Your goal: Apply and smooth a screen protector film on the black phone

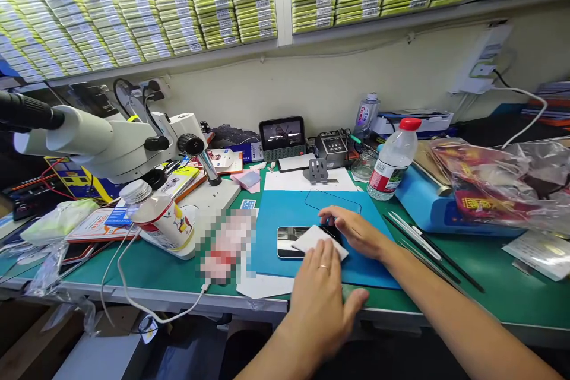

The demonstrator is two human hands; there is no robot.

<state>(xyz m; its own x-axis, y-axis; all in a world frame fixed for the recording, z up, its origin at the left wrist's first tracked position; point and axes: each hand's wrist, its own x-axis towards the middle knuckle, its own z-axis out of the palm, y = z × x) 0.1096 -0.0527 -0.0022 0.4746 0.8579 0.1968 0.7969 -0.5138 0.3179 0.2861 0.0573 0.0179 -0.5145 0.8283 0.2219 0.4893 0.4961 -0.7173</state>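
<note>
**Blue on Green Under a Band of Lime**

A bright blue mat [276,208] at the centre of the frame, on a deep green counter [512,300], sets off a white cloth [312,237] and a glossy black phone [287,249] streaked with silver-grey reflections. Across the top, yellow-green packages [253,0] carry white labels striped with black barcodes, above a cream wall [222,95]. At left, an off-white microscope [111,148] has black eyepieces [27,113]. Right of centre, a clear bottle [394,157] wears a red cap [410,124] and a red, white and green label [386,176]. At far right, a plastic bag [494,202] shows red with yellow print beside a light-blue box [414,196].
</note>
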